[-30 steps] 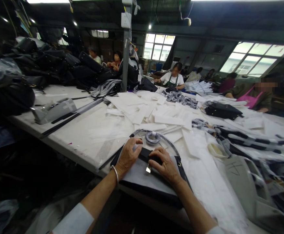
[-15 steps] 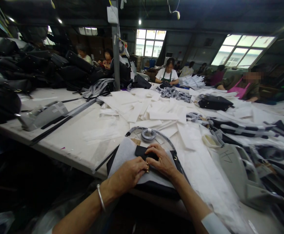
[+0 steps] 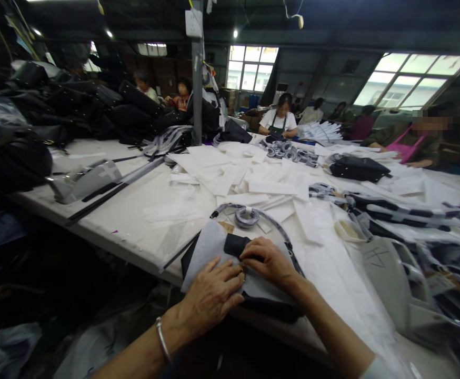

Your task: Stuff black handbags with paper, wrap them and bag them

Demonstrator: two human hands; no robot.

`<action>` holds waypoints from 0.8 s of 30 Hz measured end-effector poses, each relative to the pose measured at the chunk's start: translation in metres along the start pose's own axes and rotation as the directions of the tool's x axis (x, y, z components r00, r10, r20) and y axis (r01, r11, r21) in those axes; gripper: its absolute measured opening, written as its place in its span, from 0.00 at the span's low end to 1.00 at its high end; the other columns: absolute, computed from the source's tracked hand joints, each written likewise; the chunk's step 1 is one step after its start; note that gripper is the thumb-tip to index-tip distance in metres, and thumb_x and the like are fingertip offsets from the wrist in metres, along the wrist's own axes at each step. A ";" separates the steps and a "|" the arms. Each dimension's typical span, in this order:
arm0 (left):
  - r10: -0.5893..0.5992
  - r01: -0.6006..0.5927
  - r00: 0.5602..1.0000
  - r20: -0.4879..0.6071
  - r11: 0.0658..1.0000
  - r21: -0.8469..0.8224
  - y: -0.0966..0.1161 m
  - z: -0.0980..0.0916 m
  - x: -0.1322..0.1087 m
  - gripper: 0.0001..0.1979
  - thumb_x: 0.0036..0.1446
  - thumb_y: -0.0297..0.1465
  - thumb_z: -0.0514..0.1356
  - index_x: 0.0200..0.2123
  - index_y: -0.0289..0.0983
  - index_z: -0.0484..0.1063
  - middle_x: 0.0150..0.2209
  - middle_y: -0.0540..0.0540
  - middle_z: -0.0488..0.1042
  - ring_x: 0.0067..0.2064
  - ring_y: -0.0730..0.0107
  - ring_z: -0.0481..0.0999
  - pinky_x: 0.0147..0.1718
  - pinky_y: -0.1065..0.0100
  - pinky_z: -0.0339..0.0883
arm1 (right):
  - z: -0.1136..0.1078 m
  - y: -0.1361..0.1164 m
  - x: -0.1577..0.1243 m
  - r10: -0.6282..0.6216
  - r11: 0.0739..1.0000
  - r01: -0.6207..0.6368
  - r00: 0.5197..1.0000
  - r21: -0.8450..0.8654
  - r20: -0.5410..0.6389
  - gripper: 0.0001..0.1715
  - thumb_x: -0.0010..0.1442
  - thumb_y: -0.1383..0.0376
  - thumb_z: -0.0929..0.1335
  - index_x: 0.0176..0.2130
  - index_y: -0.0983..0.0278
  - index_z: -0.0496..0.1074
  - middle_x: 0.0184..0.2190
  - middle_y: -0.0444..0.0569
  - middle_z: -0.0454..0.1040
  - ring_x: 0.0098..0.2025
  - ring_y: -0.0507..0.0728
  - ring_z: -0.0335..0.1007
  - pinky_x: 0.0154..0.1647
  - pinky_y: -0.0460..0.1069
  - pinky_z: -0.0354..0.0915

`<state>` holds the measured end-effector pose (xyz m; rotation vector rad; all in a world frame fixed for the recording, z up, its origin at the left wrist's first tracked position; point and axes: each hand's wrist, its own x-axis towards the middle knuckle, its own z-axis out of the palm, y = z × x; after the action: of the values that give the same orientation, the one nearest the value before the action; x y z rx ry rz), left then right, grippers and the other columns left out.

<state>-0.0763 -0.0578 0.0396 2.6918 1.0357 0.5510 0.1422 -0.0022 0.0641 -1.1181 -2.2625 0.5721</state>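
A black handbag (image 3: pixel 271 309) lies at the table's front edge with a thin white sheet (image 3: pixel 202 252) over its front. Across the sheet runs a wide black strap (image 3: pixel 235 245) with a gold-coloured metal fitting, mostly covered by fingers. My left hand (image 3: pixel 216 288) rests flat on the sheet, fingers stretched out and their tips at the fitting. With bent fingers, my right hand (image 3: pixel 269 260) grips the strap just above it. Behind the bag arches its plastic-wrapped handle (image 3: pixel 273 218), around a wrapped coil (image 3: pixel 247 217) and a brown tag (image 3: pixel 227 227).
Loose white sheets (image 3: pixel 271 187) cover the middle of the table. Grey plastic forms stand at right (image 3: pixel 386 268) and left (image 3: pixel 91 179). Black bags (image 3: pixel 96 105) are heaped at back left, beside a post (image 3: pixel 197 89). Several people work across the table.
My left hand has let go of the metal fitting and flattened out onto the sheet. My right hand stays at the strap. The whole view has shifted slightly to the left.
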 end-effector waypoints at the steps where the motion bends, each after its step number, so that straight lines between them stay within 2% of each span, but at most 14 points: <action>1: 0.002 -0.002 1.000 -0.001 1.000 0.009 0.000 0.001 0.000 0.17 0.67 0.37 0.58 0.57 0.44 0.67 0.59 0.47 0.71 0.63 0.54 0.66 0.64 0.46 0.55 | -0.002 -0.004 0.000 -0.021 1.000 0.020 0.997 0.016 0.074 0.07 0.61 0.64 0.70 0.36 0.56 0.80 0.35 0.46 0.79 0.40 0.57 0.73 0.48 0.52 0.65; 4: 0.010 -0.010 1.000 -0.001 0.999 0.034 0.001 0.003 -0.001 0.17 0.66 0.37 0.58 0.56 0.42 0.67 0.59 0.45 0.71 0.63 0.52 0.66 0.63 0.44 0.56 | -0.004 -0.011 -0.003 -0.045 0.999 0.045 0.977 0.005 0.207 0.10 0.62 0.65 0.68 0.39 0.55 0.81 0.34 0.45 0.78 0.39 0.56 0.73 0.44 0.50 0.66; 8: 0.042 -0.041 0.999 -0.021 0.999 0.016 -0.002 0.005 -0.004 0.18 0.65 0.35 0.60 0.56 0.41 0.67 0.56 0.44 0.72 0.63 0.53 0.67 0.63 0.44 0.57 | -0.005 -0.013 -0.008 0.004 0.999 0.006 0.977 -0.048 0.214 0.13 0.63 0.66 0.67 0.43 0.54 0.81 0.37 0.45 0.76 0.37 0.54 0.73 0.40 0.46 0.66; 11: 0.041 -0.044 0.997 -0.063 0.998 -0.042 -0.005 0.008 -0.005 0.16 0.65 0.34 0.61 0.55 0.42 0.68 0.54 0.45 0.74 0.62 0.57 0.67 0.65 0.46 0.54 | -0.008 -0.014 -0.009 -0.028 0.994 0.055 0.965 -0.096 0.260 0.14 0.66 0.65 0.65 0.44 0.53 0.80 0.37 0.45 0.75 0.36 0.53 0.72 0.40 0.46 0.65; 14: 0.052 -0.060 0.995 -0.083 0.994 -0.093 -0.007 0.009 -0.006 0.12 0.64 0.33 0.61 0.50 0.42 0.70 0.53 0.46 0.74 0.61 0.59 0.69 0.66 0.46 0.52 | -0.012 -0.012 -0.003 -0.114 0.980 0.163 0.929 -0.114 0.351 0.15 0.68 0.65 0.64 0.44 0.56 0.80 0.37 0.47 0.75 0.37 0.53 0.72 0.39 0.46 0.64; 16: 0.054 -0.064 0.995 -0.088 0.991 -0.117 -0.007 0.007 -0.005 0.11 0.64 0.33 0.62 0.49 0.41 0.70 0.53 0.45 0.74 0.59 0.59 0.70 0.66 0.47 0.52 | -0.015 -0.007 0.005 -0.173 0.975 0.215 0.897 -0.061 0.407 0.14 0.67 0.67 0.64 0.41 0.60 0.79 0.37 0.48 0.75 0.36 0.53 0.72 0.37 0.45 0.64; 21: 0.029 -0.045 0.993 -0.110 0.989 -0.144 -0.004 0.001 -0.003 0.12 0.62 0.33 0.63 0.49 0.41 0.71 0.53 0.45 0.73 0.57 0.62 0.71 0.66 0.49 0.52 | -0.016 -0.002 0.019 -0.261 0.960 0.277 0.839 0.038 0.478 0.11 0.64 0.72 0.65 0.35 0.64 0.76 0.33 0.46 0.73 0.31 0.51 0.68 0.33 0.44 0.62; 22: 0.026 -0.042 0.993 -0.114 0.989 -0.143 -0.004 0.001 -0.003 0.11 0.62 0.33 0.63 0.48 0.41 0.71 0.53 0.45 0.73 0.57 0.63 0.72 0.66 0.50 0.53 | -0.014 -0.004 0.018 -0.254 0.960 0.278 0.839 0.021 0.482 0.12 0.64 0.72 0.64 0.34 0.64 0.75 0.33 0.46 0.72 0.31 0.51 0.67 0.33 0.45 0.62; 24: 0.020 -0.035 0.993 -0.114 0.990 -0.137 -0.004 0.002 -0.004 0.12 0.62 0.33 0.63 0.49 0.41 0.71 0.52 0.46 0.73 0.56 0.63 0.72 0.66 0.50 0.53 | -0.006 -0.010 0.012 -0.192 0.966 0.248 0.878 -0.072 0.438 0.12 0.65 0.72 0.62 0.33 0.65 0.73 0.32 0.47 0.70 0.31 0.52 0.66 0.33 0.46 0.62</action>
<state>-0.0800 -0.0578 0.0354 2.5820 0.9502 0.7589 0.1343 0.0025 0.0774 -0.8293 -2.7961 0.6364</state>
